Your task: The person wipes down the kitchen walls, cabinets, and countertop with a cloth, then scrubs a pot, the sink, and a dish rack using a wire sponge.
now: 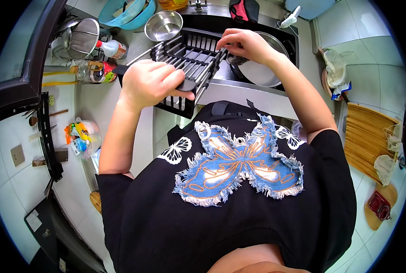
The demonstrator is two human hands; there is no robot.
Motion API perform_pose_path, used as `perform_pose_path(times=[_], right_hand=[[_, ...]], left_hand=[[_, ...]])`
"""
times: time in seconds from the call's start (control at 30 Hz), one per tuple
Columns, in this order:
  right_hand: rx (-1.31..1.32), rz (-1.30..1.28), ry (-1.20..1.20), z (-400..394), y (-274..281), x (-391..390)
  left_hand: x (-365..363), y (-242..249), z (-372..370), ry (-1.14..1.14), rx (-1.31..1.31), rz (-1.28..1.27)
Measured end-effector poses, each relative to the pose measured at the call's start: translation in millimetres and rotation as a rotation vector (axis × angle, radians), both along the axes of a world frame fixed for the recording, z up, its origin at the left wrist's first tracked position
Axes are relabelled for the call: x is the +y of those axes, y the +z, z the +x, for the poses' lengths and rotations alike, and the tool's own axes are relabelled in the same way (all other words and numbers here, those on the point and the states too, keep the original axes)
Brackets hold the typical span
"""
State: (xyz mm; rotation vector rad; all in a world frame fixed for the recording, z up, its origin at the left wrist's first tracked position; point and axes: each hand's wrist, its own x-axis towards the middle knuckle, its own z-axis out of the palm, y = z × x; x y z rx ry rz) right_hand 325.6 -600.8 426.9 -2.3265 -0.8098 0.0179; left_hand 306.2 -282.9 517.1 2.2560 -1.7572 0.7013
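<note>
While we stand at the sink (288,35), our left hand (152,84) clamps the rack (190,61) by its near rail over the counter (103,98) edge; right hand (242,44) pinches the far rail. Rack seems stiff, light, possibly wet; rails grip best.

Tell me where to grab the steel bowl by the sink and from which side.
Grip the steel bowl by its thin rim, coming from above. It sits upright and open beside the black dish rack, apparently empty, and the blue basin crowds its other side, so sideways approaches look cramped.
</note>
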Motion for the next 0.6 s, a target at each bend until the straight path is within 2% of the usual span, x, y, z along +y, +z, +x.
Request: perform_pose_path(times=[0.07, 0.17, 0.27, 0.33, 0.4, 0.47, 0.53, 0.57, 0.6], right_hand=[[0.018, 0.013, 0.016, 3.3, 4.8, 4.0], [0.147, -0.185, 0.075, 11.6, 15.6, 15.6], [0.174, -0.204, 0.125, 17.0, 17.6, 27.1], [0.196, -0.239, 0.047, 20.7, 15.4, 29.8], [0.263, 0.016, -0.202, 31.6, 2.9, 26.4], [0.377, 0.326, -0.28, 32.0, -12.6, 22.6], [0.437, 0.463, -0.169, 13.6, -10.4, 36.3], [0.503, 0.427, -0.062, 5.4, -8.6, 42.3], [0.406, 0.38, 0.042, 1.2, -9.6, 49.8]], left_hand=[[-1.7, 0.4, -0.4, -0.042, -0.017, 0.043], [-3.7, 5.6, 1.2, -0.2, -0.137, 0.165], [-6.4, 8.8, 4.2, -0.3, -0.235, 0.265], [-6.8, 15.4, 3.0, -0.311, -0.21, 0.337], [-8.9, 18.0, 3.0, -0.359, -0.214, 0.398], [-10.9, 20.2, 4.2, -0.368, -0.208, 0.411], [-12.3, 20.4, 6.2, -0.398, -0.226, 0.449], [-12.4, 19.4, 7.8, -0.396, -0.223, 0.449], [-12.1, 18.6, 10.0, -0.407, -0.229, 0.449]])
